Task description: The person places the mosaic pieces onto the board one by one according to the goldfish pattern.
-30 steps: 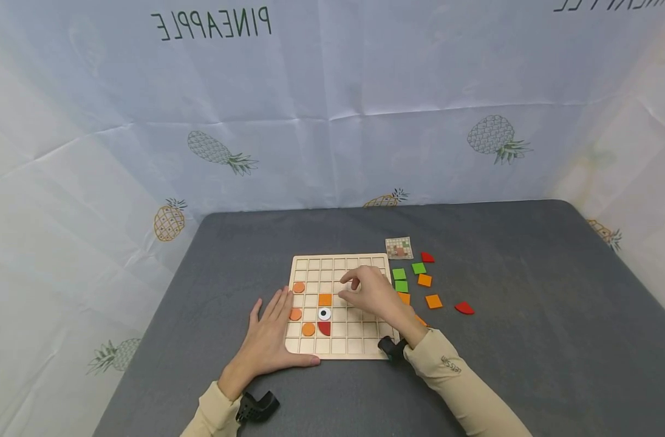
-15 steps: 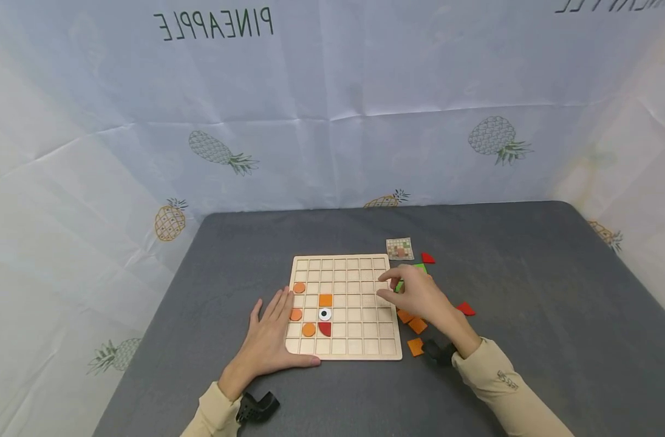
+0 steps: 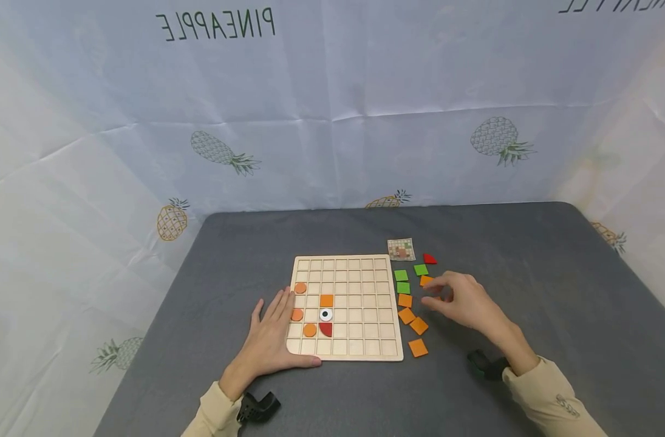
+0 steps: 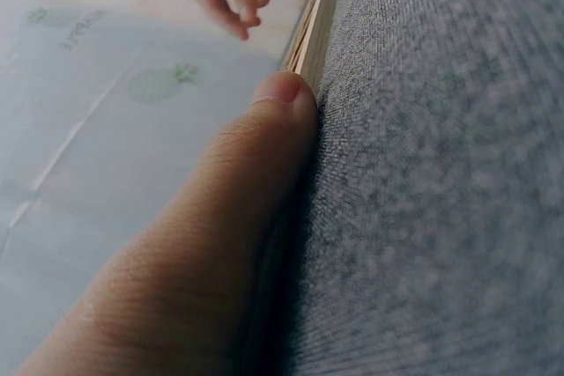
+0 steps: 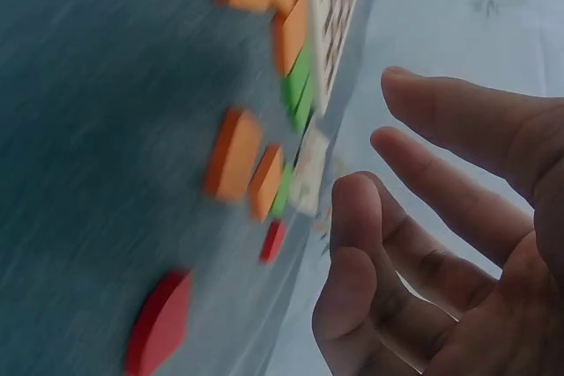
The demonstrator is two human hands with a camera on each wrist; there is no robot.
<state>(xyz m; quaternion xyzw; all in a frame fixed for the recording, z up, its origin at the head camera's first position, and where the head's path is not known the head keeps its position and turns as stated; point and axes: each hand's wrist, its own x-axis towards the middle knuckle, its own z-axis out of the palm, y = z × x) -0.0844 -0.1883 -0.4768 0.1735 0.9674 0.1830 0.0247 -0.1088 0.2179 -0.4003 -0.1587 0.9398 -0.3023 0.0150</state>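
Note:
My left hand [image 3: 269, 340] rests against the near left corner of a wooden grid board [image 3: 365, 309], fingers straight along its left side. In the left wrist view the thumb [image 4: 273, 121] touches the board's front edge. On the board lie an orange square tile [image 3: 326, 300], a round eye tile [image 3: 325, 314], a red quarter-circle tile [image 3: 325, 329] and three orange discs [image 3: 310, 330]. My right hand [image 3: 466, 303] hovers over the loose tiles right of the board, thumb and fingertips apart with nothing between them. A red quarter-circle tile [image 5: 163, 319], seen below it in the right wrist view, is hidden in the head view.
Several loose orange squares [image 3: 418, 348] and green squares [image 3: 402, 287] lie along the board's right side. Behind them sit a small pattern card [image 3: 401, 249] and another red quarter-circle tile [image 3: 429, 259]. A pineapple-print cloth [image 3: 332, 152] hangs behind the dark table [image 3: 245, 255].
My right hand has moved right, from above the board to over the loose tiles, uncovering the board's right part. The left hand has stayed at the board's corner.

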